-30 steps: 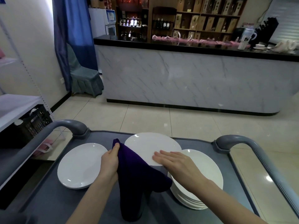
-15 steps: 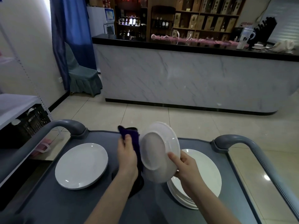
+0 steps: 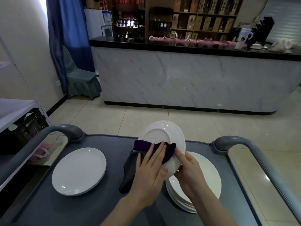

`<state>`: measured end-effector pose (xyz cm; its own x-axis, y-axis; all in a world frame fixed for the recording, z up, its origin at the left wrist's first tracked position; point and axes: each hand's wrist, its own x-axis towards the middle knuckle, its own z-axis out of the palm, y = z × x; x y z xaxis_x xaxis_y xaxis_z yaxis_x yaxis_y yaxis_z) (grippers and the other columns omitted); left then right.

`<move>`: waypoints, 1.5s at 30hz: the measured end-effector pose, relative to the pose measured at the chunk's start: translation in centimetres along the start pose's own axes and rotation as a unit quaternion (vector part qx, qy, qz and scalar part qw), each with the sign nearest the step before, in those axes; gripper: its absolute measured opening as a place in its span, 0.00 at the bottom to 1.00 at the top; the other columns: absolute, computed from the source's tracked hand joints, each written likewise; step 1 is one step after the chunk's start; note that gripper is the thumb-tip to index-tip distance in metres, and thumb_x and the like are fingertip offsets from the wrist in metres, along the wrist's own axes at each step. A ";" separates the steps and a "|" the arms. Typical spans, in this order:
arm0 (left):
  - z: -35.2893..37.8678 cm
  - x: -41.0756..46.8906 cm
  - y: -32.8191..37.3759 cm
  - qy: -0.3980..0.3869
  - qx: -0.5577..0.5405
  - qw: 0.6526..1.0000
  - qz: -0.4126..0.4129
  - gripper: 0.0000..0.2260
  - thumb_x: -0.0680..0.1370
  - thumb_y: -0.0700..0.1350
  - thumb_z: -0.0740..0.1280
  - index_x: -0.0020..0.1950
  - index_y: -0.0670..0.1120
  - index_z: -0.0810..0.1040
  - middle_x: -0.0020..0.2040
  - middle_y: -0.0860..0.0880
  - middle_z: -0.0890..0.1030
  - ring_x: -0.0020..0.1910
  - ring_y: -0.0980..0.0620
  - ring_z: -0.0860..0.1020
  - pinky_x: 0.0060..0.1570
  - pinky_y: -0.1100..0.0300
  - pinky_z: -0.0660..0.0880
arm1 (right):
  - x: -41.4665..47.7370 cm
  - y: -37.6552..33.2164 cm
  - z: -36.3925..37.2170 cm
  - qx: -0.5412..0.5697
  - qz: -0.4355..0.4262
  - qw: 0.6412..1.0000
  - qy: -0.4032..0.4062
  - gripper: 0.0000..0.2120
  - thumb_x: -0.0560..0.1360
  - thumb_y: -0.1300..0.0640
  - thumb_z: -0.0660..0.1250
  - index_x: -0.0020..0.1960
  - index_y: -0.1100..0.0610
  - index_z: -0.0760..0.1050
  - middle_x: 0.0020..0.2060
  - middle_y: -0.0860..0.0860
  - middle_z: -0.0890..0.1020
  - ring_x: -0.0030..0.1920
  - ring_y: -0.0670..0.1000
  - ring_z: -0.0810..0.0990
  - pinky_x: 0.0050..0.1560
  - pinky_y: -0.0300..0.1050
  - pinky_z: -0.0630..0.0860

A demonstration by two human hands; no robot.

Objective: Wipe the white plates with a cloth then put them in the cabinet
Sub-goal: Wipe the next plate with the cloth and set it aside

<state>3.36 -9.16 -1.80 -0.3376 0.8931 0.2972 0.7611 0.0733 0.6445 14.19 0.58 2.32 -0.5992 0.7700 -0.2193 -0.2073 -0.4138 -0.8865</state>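
Held plate [image 3: 162, 136] is tipped underside-out just above the plate stack [image 3: 206, 176] so its base is reachable: right hand [image 3: 187, 170] pinches the lower rim (far-side grip hidden, probably fingers), while left hand [image 3: 149, 170], fingers flat, presses the purple cloth [image 3: 159, 150] on.

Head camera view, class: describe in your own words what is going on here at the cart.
A person is wiping a white plate held tilted above the grey cart. The right hand grips its lower edge, while the left hand presses a dark purple cloth flat-fingered against its underside. A stack of plates sits on the cart's right side, and a flat plate lies on its left.
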 end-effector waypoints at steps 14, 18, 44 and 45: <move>-0.6 0.5 -3.3 -0.008 -0.049 0.999 -0.021 0.30 0.80 0.65 0.47 0.80 0.56 0.46 0.79 0.65 0.46 0.79 0.60 0.41 0.77 0.45 0.52 | 0.3 -1.7 -0.8 0.020 -0.026 0.999 0.005 0.10 0.71 0.54 0.70 0.49 0.55 0.86 0.49 0.56 0.86 0.43 0.50 0.85 0.36 0.43 0.80; 1.7 -1.1 -0.6 0.005 -0.080 0.997 -0.012 0.28 0.82 0.63 0.45 0.80 0.57 0.44 0.80 0.63 0.46 0.79 0.57 0.40 0.77 0.42 0.49 | 0.1 -1.2 -0.6 0.010 -0.020 1.000 -0.005 0.11 0.73 0.54 0.68 0.52 0.56 0.85 0.51 0.59 0.86 0.48 0.53 0.86 0.40 0.43 0.81; 4.2 -0.1 2.3 0.016 -0.046 0.999 -0.009 0.26 0.82 0.58 0.45 0.80 0.56 0.49 0.79 0.65 0.49 0.79 0.60 0.43 0.76 0.45 0.38 | -0.8 -2.0 -4.9 0.034 0.011 0.999 0.006 0.17 0.72 0.52 0.70 0.56 0.61 0.82 0.54 0.61 0.84 0.52 0.58 0.85 0.43 0.48 0.83; 4.3 0.1 2.9 0.014 -0.038 0.999 -0.008 0.26 0.82 0.57 0.45 0.80 0.57 0.49 0.79 0.66 0.48 0.79 0.60 0.43 0.76 0.46 0.37 | -0.8 -1.8 -4.8 0.034 0.016 0.999 0.001 0.18 0.72 0.51 0.70 0.57 0.61 0.82 0.54 0.60 0.85 0.53 0.58 0.85 0.42 0.47 0.82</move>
<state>7.89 -7.00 -2.93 -0.3661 0.8792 0.3050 0.7113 0.0531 0.7008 18.81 3.03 2.16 -0.6044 0.7572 -0.2477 -0.2399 -0.4695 -0.8497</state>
